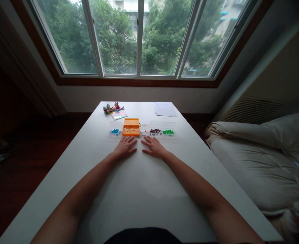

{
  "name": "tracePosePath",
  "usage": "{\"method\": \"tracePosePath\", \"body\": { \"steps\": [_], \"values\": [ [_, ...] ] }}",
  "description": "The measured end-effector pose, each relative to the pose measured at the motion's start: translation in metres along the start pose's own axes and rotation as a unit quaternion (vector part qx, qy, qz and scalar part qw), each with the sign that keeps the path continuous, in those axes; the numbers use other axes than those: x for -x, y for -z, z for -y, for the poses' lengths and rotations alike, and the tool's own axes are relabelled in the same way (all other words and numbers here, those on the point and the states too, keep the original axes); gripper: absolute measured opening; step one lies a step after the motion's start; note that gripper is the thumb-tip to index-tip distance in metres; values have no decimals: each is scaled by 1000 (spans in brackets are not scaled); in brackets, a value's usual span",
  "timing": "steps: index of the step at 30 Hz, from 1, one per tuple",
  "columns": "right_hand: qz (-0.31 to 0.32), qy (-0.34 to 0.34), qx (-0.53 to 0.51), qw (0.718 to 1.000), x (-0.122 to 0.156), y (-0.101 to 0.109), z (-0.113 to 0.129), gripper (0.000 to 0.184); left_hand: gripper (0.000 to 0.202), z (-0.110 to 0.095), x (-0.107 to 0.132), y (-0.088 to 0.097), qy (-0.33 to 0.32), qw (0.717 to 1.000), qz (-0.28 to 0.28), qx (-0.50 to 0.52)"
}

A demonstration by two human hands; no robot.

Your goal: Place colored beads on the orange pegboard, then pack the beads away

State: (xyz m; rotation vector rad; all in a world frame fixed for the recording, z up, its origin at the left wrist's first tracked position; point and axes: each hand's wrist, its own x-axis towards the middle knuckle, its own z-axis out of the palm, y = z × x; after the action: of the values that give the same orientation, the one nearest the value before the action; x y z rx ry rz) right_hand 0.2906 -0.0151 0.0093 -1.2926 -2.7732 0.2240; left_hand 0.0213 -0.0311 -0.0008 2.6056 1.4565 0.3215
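My left hand [125, 147] lies flat on the white table [88, 162], palm down, fingers spread, holding nothing. My right hand [153, 147] rests beside it the same way, a small gap between them. Just beyond the fingertips sits an orange tray [131, 127] with small pale pieces in it. Left of it is a clear tray with blue pieces [115, 131]. To its right stand clear trays with dark red pieces [154, 130] and green pieces [168, 132].
A few small colourful figures [111, 108] and a booklet [119, 115] lie at the table's far left. A sheet of paper [165, 109] lies at the far right. A padded sofa [266, 159] stands to the right, a wide window [139, 37] ahead.
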Motion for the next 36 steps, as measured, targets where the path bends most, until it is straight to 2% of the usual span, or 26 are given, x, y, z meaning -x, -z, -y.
{"method": "tracePosePath", "body": {
  "steps": [6,14,19,23,26,32,36],
  "values": [
    [23,-15,3,1000,0,1,6,86,82,-7,3,1,6,999,38,-14],
    [26,-27,-2,999,0,2,8,85,83,-8,4,0,11,999,30,-8],
    [-38,-20,1,999,-1,-5,7,73,76,-4,2,-2,7,1000,5,11],
    [-165,-63,-2,984,-4,-4,-1,53,59,-2,1,3,-16,999,-32,34],
    [-235,-116,-1,965,-4,-1,-11,47,50,-4,1,9,-30,997,-51,50],
    [-240,-148,-4,959,1,4,-19,49,46,-6,1,11,-34,996,-62,54],
    [-244,-170,12,955,1,6,-20,39,46,-6,1,11,-33,996,-59,55]
  ]
}}
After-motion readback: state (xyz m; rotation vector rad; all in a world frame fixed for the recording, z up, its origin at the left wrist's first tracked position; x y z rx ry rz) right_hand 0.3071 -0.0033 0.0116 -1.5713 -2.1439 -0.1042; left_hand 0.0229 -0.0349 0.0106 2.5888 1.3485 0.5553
